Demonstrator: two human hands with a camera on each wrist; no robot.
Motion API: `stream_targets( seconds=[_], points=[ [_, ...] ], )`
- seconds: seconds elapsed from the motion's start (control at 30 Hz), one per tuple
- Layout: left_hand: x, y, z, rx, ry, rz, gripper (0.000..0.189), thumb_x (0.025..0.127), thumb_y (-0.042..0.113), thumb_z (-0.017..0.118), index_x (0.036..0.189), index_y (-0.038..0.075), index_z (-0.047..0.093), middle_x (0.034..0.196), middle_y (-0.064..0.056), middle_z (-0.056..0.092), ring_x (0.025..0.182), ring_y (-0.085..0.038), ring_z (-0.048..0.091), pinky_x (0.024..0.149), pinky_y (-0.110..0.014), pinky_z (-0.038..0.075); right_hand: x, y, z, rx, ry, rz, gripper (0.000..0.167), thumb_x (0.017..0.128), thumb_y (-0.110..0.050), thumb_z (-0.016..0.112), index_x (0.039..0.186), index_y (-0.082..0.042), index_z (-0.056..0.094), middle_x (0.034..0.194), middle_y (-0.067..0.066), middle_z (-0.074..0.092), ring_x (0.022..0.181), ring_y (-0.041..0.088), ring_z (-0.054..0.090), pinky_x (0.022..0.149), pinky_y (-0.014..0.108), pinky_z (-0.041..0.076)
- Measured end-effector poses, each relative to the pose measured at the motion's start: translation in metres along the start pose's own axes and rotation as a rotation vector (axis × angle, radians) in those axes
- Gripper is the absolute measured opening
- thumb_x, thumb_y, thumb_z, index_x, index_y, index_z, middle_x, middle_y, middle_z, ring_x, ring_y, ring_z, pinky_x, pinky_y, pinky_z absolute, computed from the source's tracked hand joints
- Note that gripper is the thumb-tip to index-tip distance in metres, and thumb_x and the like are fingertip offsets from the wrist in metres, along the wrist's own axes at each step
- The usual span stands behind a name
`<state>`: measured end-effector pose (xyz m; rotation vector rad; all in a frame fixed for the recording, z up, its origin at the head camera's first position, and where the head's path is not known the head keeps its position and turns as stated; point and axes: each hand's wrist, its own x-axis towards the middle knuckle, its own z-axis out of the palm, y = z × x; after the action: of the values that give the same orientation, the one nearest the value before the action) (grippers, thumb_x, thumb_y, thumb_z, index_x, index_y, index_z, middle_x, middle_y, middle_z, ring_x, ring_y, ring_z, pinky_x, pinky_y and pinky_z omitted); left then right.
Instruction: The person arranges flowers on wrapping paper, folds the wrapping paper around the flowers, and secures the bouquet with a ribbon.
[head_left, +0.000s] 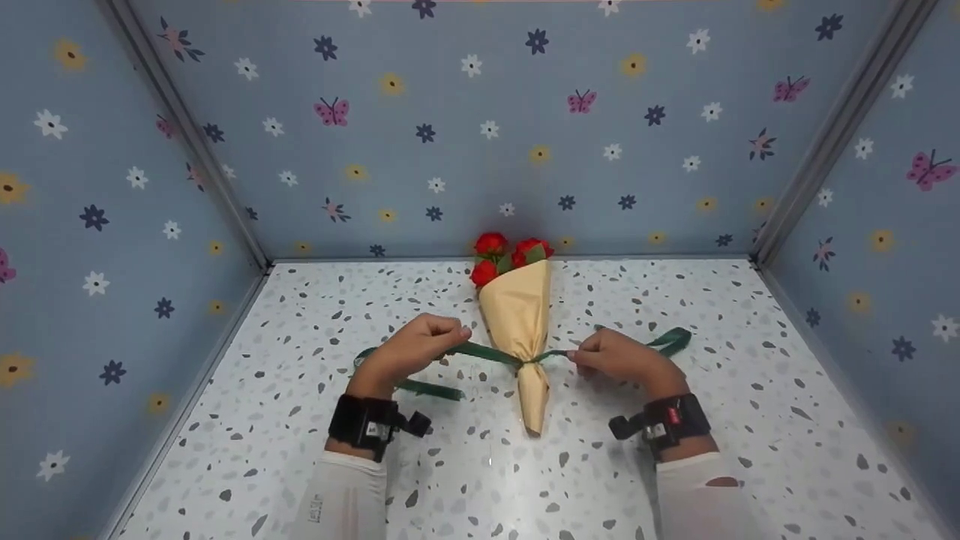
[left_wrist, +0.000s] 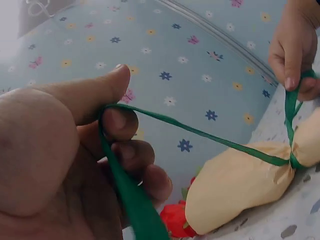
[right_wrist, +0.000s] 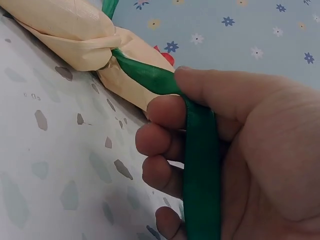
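Note:
A bouquet of red roses [head_left: 491, 244] in tan wrapping paper [head_left: 517, 304] lies on the speckled tabletop, flowers toward the back wall. Round its narrow waist runs a green ribbon [head_left: 491, 354], drawn out to both sides. My left hand [head_left: 412, 349] pinches one length between thumb and curled fingers, left of the bouquet. On the other side my right hand [head_left: 619, 356] pinches the other length. In the right wrist view the ribbon [right_wrist: 202, 165] hangs down across the fingers. The paper is gathered tight where the ribbon crosses it.
Loose ribbon ends trail beside each hand, one [head_left: 431, 389] below the left hand and another looped [head_left: 673, 341] beyond the right. Blue flower-patterned panels [head_left: 480, 135] wall in the table [head_left: 315, 300] at the back and both sides. A black camera strap [head_left: 364, 421] circles each wrist.

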<state>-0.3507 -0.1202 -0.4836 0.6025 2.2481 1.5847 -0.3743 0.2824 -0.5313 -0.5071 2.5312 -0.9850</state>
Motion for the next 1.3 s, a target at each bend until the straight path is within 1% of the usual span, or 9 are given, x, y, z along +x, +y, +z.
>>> stream_targets(
  seconds=[0.13, 0.23, 0.3, 0.4, 0.53, 0.77, 0.87, 1.1, 1.3],
  points=[
    [-0.003, 0.009, 0.001, -0.127, -0.052, 0.135, 0.025, 0.112, 0.020, 0.072, 0.090, 0.008, 0.071, 0.109, 0.001, 0.065, 0.107, -0.024, 0.059, 0.091, -0.037, 0.048, 0.002, -0.005, 0.003, 0.016, -0.019, -0.070, 0.046, 0.114, -0.040, 0.067, 0.084, -0.008, 0.083, 0.079, 0.003, 0.074, 0.059, 0.010, 0.048, 0.056, 0.026, 0.039],
    [-0.003, 0.015, 0.004, -0.163, -0.088, 0.182, 0.015, 0.110, 0.017, 0.074, 0.100, 0.006, 0.079, 0.135, -0.001, 0.074, 0.131, -0.023, 0.065, 0.106, -0.037, 0.055, 0.003, -0.010, 0.005, 0.016, -0.048, -0.105, 0.045, 0.113, -0.040, 0.067, 0.086, -0.008, 0.083, 0.082, 0.003, 0.076, 0.061, 0.009, 0.051, 0.057, 0.025, 0.041],
    [-0.003, 0.018, 0.005, -0.163, -0.116, 0.205, 0.015, 0.110, 0.016, 0.073, 0.103, 0.006, 0.080, 0.140, -0.002, 0.077, 0.139, -0.023, 0.066, 0.116, -0.040, 0.054, 0.003, -0.015, 0.005, 0.018, -0.063, -0.106, 0.044, 0.113, -0.042, 0.067, 0.086, -0.010, 0.084, 0.082, 0.002, 0.076, 0.062, 0.009, 0.051, 0.057, 0.025, 0.041],
    [-0.002, 0.020, 0.006, -0.169, -0.139, 0.215, 0.016, 0.111, 0.016, 0.071, 0.113, 0.005, 0.082, 0.131, -0.004, 0.082, 0.132, -0.023, 0.070, 0.116, -0.043, 0.054, 0.001, -0.019, 0.005, 0.034, -0.070, -0.099, 0.045, 0.112, -0.043, 0.068, 0.085, -0.011, 0.083, 0.080, -0.001, 0.074, 0.060, 0.009, 0.048, 0.055, 0.026, 0.039],
    [-0.004, 0.021, 0.004, -0.156, -0.107, 0.187, 0.022, 0.114, 0.017, 0.068, 0.127, 0.003, 0.079, 0.124, 0.002, 0.080, 0.123, -0.019, 0.070, 0.114, -0.046, 0.054, -0.006, -0.022, -0.003, 0.066, -0.044, -0.117, 0.045, 0.110, -0.040, 0.071, 0.080, -0.008, 0.080, 0.079, -0.001, 0.073, 0.059, 0.012, 0.045, 0.053, 0.028, 0.037],
    [-0.003, 0.018, 0.002, -0.097, -0.021, 0.164, 0.021, 0.115, 0.015, 0.064, 0.122, 0.000, 0.078, 0.115, 0.003, 0.078, 0.117, -0.019, 0.070, 0.115, -0.049, 0.054, -0.026, -0.020, -0.027, 0.209, 0.015, -0.192, 0.038, 0.109, -0.026, 0.073, 0.083, 0.001, 0.074, 0.080, -0.004, 0.072, 0.071, 0.013, 0.056, 0.068, 0.030, 0.050],
    [-0.002, 0.017, 0.003, -0.067, 0.004, 0.170, 0.020, 0.115, 0.012, 0.065, 0.122, -0.001, 0.078, 0.113, 0.004, 0.077, 0.113, -0.017, 0.070, 0.110, -0.044, 0.056, -0.032, -0.016, -0.034, 0.280, 0.046, -0.245, 0.031, 0.110, -0.019, 0.073, 0.089, 0.003, 0.074, 0.089, -0.006, 0.073, 0.081, 0.014, 0.064, 0.077, 0.030, 0.056],
    [0.003, 0.016, 0.009, -0.023, 0.047, 0.240, 0.018, 0.112, 0.002, 0.065, 0.120, -0.003, 0.080, 0.117, -0.002, 0.076, 0.109, -0.013, 0.069, 0.099, -0.033, 0.058, -0.039, -0.010, -0.041, 0.493, 0.044, -0.447, 0.024, 0.115, -0.005, 0.060, 0.106, 0.016, 0.069, 0.133, -0.006, 0.080, 0.132, 0.012, 0.072, 0.104, 0.029, 0.062],
    [0.006, 0.018, 0.015, -0.020, 0.083, 0.246, 0.017, 0.109, -0.002, 0.067, 0.115, -0.002, 0.083, 0.119, -0.014, 0.079, 0.108, -0.015, 0.070, 0.096, -0.027, 0.059, -0.033, -0.017, -0.034, 0.495, 0.056, -0.537, 0.028, 0.116, -0.003, 0.059, 0.133, 0.009, 0.077, 0.135, -0.006, 0.083, 0.131, 0.013, 0.076, 0.109, 0.032, 0.063]
  ],
)
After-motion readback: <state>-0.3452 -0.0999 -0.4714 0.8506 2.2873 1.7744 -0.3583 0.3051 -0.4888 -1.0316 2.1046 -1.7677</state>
